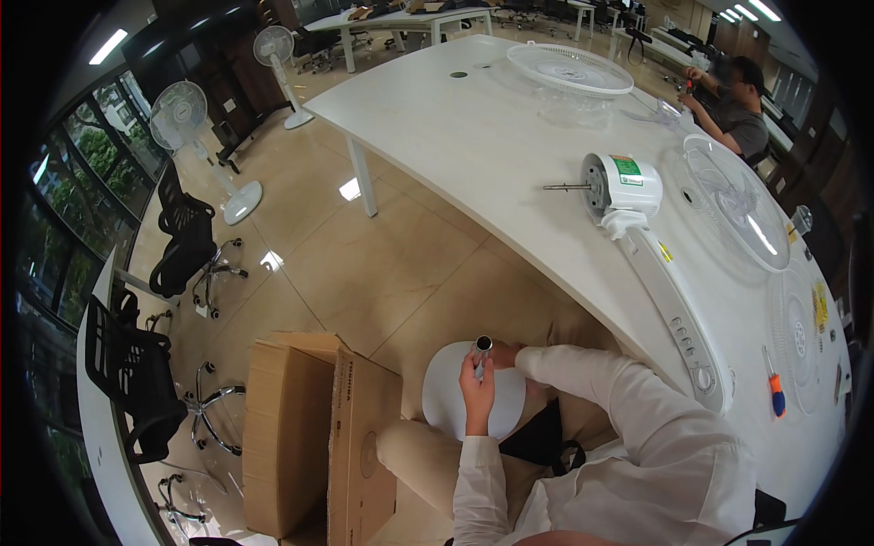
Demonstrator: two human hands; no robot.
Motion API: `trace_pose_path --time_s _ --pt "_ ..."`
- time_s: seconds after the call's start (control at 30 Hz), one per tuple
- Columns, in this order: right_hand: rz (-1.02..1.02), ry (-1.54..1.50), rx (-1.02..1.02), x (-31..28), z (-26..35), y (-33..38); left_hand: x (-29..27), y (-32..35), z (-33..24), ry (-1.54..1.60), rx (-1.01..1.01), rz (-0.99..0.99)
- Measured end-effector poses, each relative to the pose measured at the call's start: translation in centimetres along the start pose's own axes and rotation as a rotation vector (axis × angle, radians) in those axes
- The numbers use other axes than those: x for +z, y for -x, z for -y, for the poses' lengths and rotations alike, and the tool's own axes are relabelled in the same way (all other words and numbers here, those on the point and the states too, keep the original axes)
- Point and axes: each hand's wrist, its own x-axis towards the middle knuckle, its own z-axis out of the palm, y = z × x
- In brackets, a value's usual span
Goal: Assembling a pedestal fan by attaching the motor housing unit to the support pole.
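A short metal tube (482, 345) points up toward me with its round open end on top. My left hand (478, 393) is closed around it, the thumb along its side. Close beside the tube is my right hand (506, 355), reached in from the right; its fingers are mostly hidden, so its grip does not show. Below both hands lies a white round fan base (444, 393) on the floor, between my legs. Whether the tube is joined to the base is hidden by my hands.
An open cardboard box (369, 437) stands left of my legs. On the white table (419, 109) lie a fan motor with its column (628, 187), fan grilles (569, 68), a clear fan blade (728, 196) and a screwdriver (776, 391). A person (742, 105) sits across the table.
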Motion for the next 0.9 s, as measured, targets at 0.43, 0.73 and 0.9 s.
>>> trace_pose_path --time_s 0.43,0.73,0.9 --pt "-0.055 0.254 0.092 -1.5 2.0 2.5 1.1 -0.3 -0.6 -0.012 0.058 -0.068" --pt "0.114 0.214 0.126 -2.6 5.1 2.0 0.9 0.2 0.0 0.056 0.031 -0.098" --pt "0.369 0.146 0.185 -0.7 0.7 -1.7 -0.4 0.4 0.8 0.017 -0.002 -0.091"
